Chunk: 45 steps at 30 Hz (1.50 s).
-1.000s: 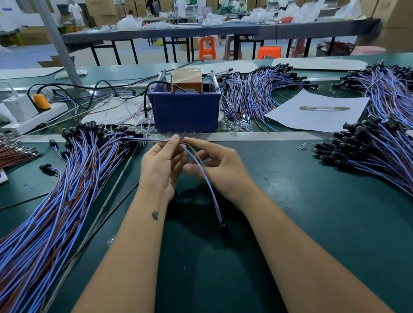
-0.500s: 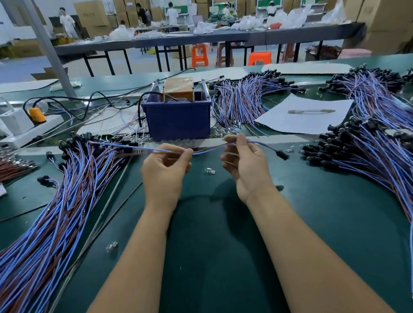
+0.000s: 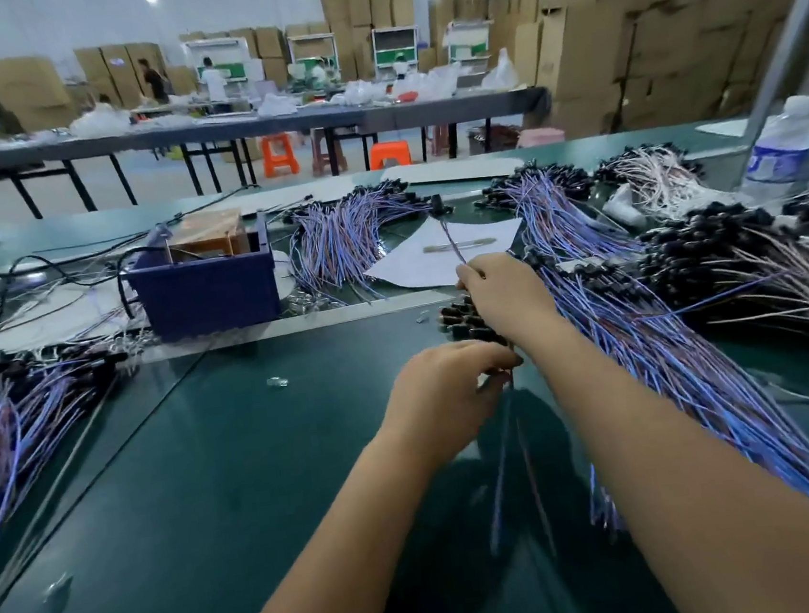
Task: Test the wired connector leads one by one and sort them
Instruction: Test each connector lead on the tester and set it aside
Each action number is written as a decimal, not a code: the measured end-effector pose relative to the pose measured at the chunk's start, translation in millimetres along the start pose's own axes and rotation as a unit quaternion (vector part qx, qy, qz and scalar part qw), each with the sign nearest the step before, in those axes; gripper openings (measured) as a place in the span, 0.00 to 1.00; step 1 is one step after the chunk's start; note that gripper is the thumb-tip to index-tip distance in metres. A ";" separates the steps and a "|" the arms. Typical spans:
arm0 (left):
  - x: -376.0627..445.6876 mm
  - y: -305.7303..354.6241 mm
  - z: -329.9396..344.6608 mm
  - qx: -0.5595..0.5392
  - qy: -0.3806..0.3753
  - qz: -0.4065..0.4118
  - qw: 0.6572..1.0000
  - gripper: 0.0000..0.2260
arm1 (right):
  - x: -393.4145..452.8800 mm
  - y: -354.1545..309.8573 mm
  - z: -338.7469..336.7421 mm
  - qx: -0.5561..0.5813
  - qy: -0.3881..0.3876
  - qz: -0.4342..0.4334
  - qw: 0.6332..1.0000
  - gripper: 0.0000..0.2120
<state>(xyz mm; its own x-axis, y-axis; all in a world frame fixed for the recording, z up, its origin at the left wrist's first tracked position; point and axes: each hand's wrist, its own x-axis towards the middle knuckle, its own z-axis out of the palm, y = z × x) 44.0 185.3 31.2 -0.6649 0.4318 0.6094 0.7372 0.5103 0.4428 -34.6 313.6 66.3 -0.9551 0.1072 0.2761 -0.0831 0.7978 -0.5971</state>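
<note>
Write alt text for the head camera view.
A person's right hand and left hand stretch one thin wired lead over a green worktable, beside a large pile of blue leads on the right. A dark blue bin sits behind, another lead pile at left.

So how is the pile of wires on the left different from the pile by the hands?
The left pile lies untouched at the table's edge; the right pile has the right hand over its black connector ends. The left pile is partly cut off by the picture; more of the right pile shows. Both are blue-purple wires with black ends, on the green table.
</note>
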 end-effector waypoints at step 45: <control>-97.4 -182.4 -160.2 0.365 0.144 -0.490 0.779 0.14 | -64.2 -137.7 187.0 0.032 -0.112 -0.217 0.969 0.12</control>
<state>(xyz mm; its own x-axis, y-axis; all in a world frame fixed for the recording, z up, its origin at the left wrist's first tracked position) -6.5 -69.0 -3.5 -0.7342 -0.5609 0.3825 -0.4404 0.8223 0.3605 -14.9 85.9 -10.0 -0.8632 -0.3682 0.3454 -0.5019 0.6994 -0.5088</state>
